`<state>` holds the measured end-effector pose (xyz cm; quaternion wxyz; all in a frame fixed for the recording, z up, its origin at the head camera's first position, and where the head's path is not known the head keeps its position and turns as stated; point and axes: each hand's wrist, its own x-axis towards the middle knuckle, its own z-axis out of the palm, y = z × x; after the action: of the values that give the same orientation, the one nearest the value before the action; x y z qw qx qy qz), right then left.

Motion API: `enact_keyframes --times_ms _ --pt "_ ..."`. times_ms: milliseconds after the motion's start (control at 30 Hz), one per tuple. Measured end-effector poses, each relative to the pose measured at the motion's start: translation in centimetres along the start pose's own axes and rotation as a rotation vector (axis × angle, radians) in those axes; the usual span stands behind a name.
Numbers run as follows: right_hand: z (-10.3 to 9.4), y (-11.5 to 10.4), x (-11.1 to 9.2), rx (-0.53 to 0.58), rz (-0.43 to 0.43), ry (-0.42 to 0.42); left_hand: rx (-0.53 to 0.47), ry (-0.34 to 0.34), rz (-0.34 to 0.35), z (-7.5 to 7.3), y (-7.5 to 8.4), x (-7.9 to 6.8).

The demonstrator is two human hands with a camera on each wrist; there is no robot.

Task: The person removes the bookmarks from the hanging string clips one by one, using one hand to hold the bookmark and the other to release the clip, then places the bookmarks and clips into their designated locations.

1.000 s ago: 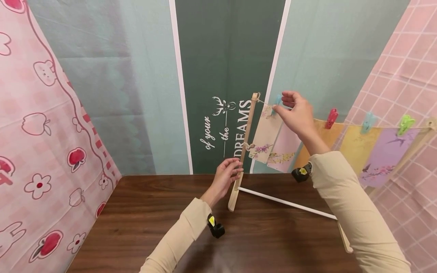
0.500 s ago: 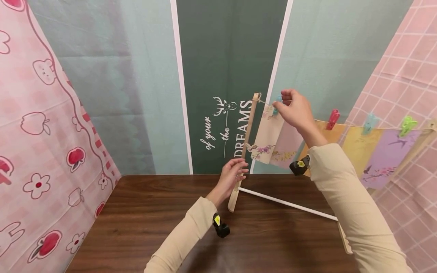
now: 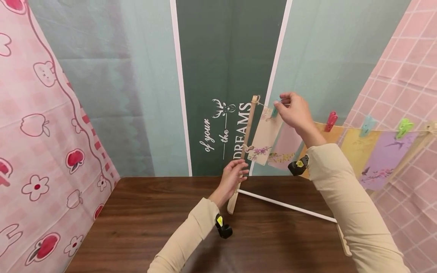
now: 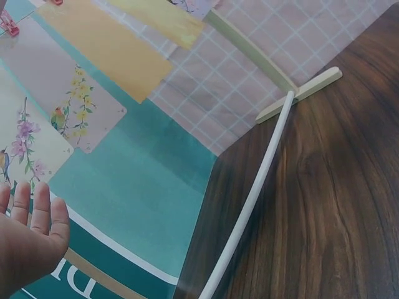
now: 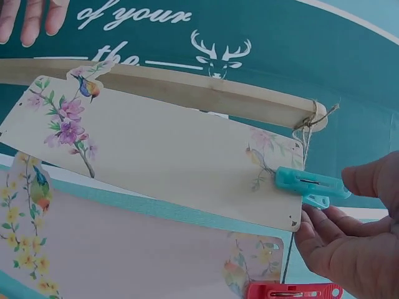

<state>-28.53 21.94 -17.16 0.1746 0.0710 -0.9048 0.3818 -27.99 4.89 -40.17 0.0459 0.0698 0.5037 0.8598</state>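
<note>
My right hand (image 3: 296, 112) pinches a teal clothespin (image 5: 308, 180) between thumb and fingers at its handle end. The clothespin's other end is over the top edge of a cream card (image 5: 162, 149) with pink flowers and a bird, right at the twine (image 5: 288, 258). My left hand (image 3: 232, 176) hovers by the wooden post (image 3: 250, 117) with its fingers relaxed and nothing in it. In the left wrist view its palm faces up beside the cream card's lower end. A pink card (image 5: 143, 249) hangs beside the cream one, under a red clothespin (image 5: 293, 291).
Further along the twine hang orange, yellow (image 3: 360, 151) and purple (image 3: 389, 159) cards, with a red, a blue and a green clothespin (image 3: 404, 128) above them. A white rod (image 3: 286, 206) joins the stand's feet on the brown table (image 3: 153, 227). Curtains surround the table.
My left hand has shifted right, closer to the wooden post. My right hand stays at the teal clothespin, its thumb and fingers now closer together around it.
</note>
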Motion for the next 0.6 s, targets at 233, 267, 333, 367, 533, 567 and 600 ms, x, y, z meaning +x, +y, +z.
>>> enact_keyframes --times_ms 233,267,333,367,533,567,600 --pt "0.32 0.25 0.1 -0.02 0.0 0.049 0.038 0.027 -0.013 0.21 -0.33 0.1" --pt "0.37 0.29 0.13 -0.022 0.001 0.054 0.042 0.031 -0.014 0.26 -0.37 0.15" --pt "0.45 0.33 0.14 -0.024 0.004 0.062 0.042 0.043 -0.016 0.34 -0.43 0.26" --pt "0.48 0.35 0.14 -0.024 0.004 0.064 0.04 0.048 -0.017 0.38 -0.46 0.31" --pt "0.55 0.4 0.2 -0.027 -0.002 0.069 0.039 0.064 -0.005 0.43 -0.6 0.58" --pt "0.56 0.4 0.22 -0.026 -0.003 0.071 0.039 0.065 -0.002 0.42 -0.64 0.64" --pt "0.57 0.41 0.25 -0.027 -0.003 0.073 0.038 0.065 0.0 0.38 -0.71 0.76"
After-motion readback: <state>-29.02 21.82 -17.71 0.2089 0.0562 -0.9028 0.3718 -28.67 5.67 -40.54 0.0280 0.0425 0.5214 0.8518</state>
